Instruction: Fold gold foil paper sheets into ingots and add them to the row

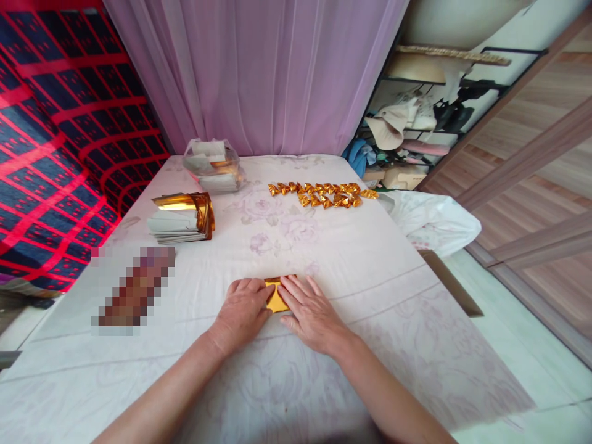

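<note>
A folded sheet of gold foil paper [277,301] lies flat on the tablecloth in front of me, partly covered by both hands. My left hand [245,306] is at its left edge, fingers bent and close together, with the index finger and thumb on the paper. Over the right part of the sheet rests my right hand [311,310], its fingers stretched out and slightly spread, pressing on the foil. What lies under the fingers is hidden.
Several folded gold foil pieces [328,194] stand in rows at the back right. A stack of foil-faced paper [182,219] and a plastic bag of more sheets [215,166] stand at the left. A blurred-out item [136,287] lies nearer. A white bag [432,222] is beyond the table's right edge.
</note>
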`<state>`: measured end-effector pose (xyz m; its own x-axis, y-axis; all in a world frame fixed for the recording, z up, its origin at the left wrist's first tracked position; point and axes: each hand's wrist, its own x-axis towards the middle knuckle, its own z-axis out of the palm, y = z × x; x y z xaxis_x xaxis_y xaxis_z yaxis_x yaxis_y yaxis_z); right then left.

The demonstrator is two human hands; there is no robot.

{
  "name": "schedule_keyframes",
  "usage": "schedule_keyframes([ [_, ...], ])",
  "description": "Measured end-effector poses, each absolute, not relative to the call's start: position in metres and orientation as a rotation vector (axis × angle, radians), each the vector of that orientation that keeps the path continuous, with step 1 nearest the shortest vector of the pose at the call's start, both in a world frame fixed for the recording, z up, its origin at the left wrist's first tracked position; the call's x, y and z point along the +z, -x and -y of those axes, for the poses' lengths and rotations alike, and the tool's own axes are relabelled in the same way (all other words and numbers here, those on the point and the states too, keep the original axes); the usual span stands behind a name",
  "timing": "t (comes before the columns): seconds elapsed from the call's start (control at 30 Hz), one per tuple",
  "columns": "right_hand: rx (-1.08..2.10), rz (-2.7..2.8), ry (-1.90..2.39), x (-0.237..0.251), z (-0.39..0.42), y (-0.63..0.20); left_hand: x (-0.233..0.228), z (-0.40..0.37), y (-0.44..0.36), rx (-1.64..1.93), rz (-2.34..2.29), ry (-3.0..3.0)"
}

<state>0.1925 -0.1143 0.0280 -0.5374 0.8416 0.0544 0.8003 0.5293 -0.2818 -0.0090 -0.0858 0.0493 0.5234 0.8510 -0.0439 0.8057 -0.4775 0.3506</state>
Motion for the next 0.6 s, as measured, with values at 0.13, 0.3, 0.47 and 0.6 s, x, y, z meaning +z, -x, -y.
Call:
schedule_keyframes([
  [0.13,0.392,2.595,1.444,0.020,0.110,-0.196,0.047,0.084,0.012,0.196,-1.359,-2.488],
  [0.3,0.376,2.583,1.508,0.018,0.115,-0.206,0.039,0.085,0.016,0.142,-1.367,-2.478],
  [0.47,0.321,2.575,1.535,0.016,0.119,-0.216,0.037,0.085,0.018,0.122,-1.372,-2.492],
  [0.6,0.320,2.560,1.536,0.019,0.120,-0.217,0.034,0.086,0.020,0.177,-1.355,-2.517],
])
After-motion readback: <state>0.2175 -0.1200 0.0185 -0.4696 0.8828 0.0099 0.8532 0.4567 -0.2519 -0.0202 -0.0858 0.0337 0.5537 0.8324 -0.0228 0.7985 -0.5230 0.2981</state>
